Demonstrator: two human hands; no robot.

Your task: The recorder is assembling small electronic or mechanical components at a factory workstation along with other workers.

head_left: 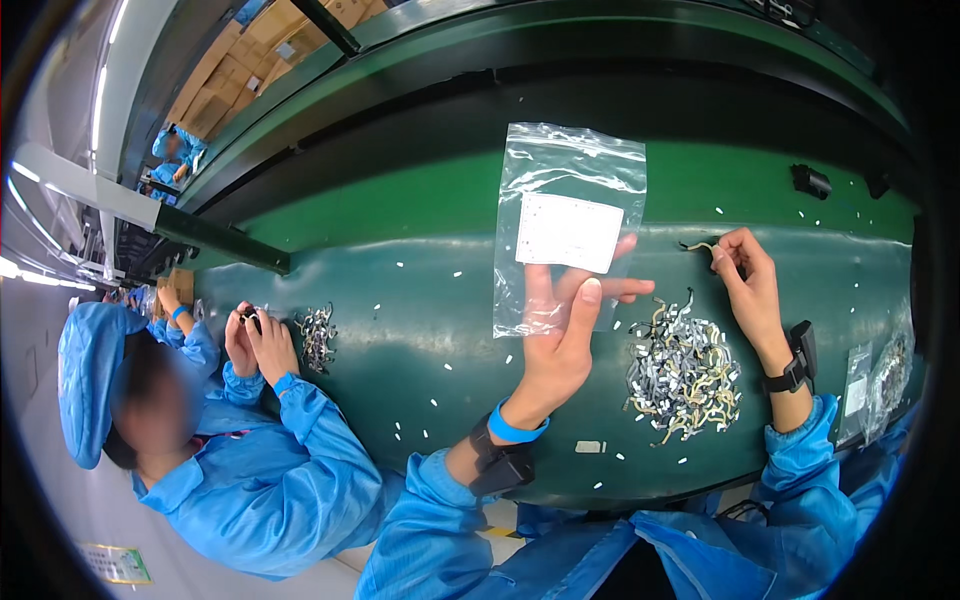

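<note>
My left hand [560, 350] holds up a clear zip-lock bag [515, 290] with a white label [568, 232] on it. The thumb lies in front and the fingers show behind the plastic, two of them stretched out past its right edge. No cables can be made out inside the bag. To the right, my right hand [748, 285] pinches a short thin cable [697, 246], yellowish with a dark end, between thumb and fingertips. Between my two forearms lies a heap of short cables [685, 375] in grey, white, yellow and black, many with small white ends.
Small white bits are scattered over the green bench [420, 290]. A flat pale piece [590, 447] lies near its front edge. Filled clear bags [885, 385] sit at the far right, a black object [811, 181] further back. At left, a co-worker [260, 460] handles something dark beside a smaller cable heap [318, 338].
</note>
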